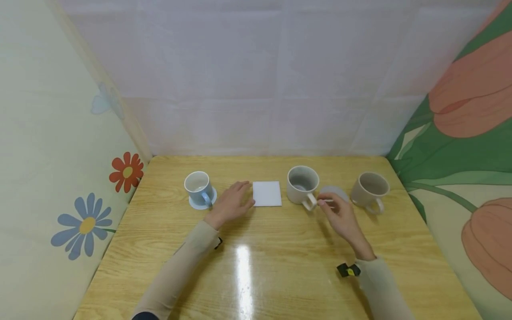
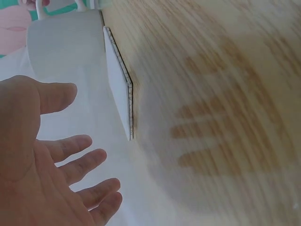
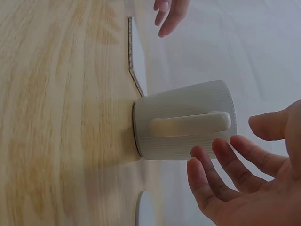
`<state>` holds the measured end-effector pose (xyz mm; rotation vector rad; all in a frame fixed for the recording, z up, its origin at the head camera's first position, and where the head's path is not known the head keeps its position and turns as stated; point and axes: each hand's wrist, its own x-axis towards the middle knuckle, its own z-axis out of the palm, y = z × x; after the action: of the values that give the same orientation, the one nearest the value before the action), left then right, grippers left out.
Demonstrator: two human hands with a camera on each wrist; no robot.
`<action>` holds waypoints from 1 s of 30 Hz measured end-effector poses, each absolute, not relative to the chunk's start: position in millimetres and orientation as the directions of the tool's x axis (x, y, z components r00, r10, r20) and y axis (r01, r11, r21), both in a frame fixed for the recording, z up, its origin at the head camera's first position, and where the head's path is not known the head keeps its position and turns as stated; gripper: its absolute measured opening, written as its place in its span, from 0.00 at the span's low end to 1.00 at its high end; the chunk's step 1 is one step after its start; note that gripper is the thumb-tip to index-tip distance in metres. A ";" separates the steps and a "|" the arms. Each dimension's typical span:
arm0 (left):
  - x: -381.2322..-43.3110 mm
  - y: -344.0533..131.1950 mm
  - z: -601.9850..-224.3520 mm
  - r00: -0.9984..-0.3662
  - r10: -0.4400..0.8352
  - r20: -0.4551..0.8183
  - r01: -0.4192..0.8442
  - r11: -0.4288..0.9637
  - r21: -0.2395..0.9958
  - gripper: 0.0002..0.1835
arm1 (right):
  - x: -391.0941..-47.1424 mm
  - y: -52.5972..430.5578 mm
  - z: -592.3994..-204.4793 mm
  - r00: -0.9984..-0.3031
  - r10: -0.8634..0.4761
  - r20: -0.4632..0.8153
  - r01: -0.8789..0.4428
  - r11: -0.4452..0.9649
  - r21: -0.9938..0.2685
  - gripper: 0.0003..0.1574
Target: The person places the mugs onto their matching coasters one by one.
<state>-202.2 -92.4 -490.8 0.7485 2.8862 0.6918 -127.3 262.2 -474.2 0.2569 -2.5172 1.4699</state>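
My left hand (image 1: 232, 203) hovers just left of a white square coaster (image 1: 267, 194), fingers apart and holding nothing. In the left wrist view the coaster (image 2: 120, 87) lies beyond the fingertips. My right hand (image 1: 339, 216) is beside the handle of a white ribbed mug (image 1: 298, 189). The right wrist view shows loosely bent fingers (image 3: 235, 167) close to the mug (image 3: 188, 106) but not wrapped round its handle; whether a fingertip touches it I cannot tell. The mug stands upright on the table, right of the square coaster. A grey round coaster (image 1: 335, 192) is partly hidden behind my right hand.
At the left a small blue-and-white mug (image 1: 198, 188) stands on a light blue coaster (image 1: 196, 205). A beige mug (image 1: 367, 192) stands at the right. Everything is on a wooden table (image 1: 280, 266) with a white cloth (image 1: 256, 89) behind and printed flower cloths at both sides.
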 end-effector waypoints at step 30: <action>-216.2 -77.6 -498.2 -0.862 0.503 -0.052 0.438 0.794 0.422 0.34 | -131.0 256.7 -492.1 -0.997 -0.029 0.065 -0.072 0.381 -0.922 0.20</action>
<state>-216.2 -77.6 -498.2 0.7458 2.8209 0.6049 -131.0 256.7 -492.1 0.0944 -2.5785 1.7246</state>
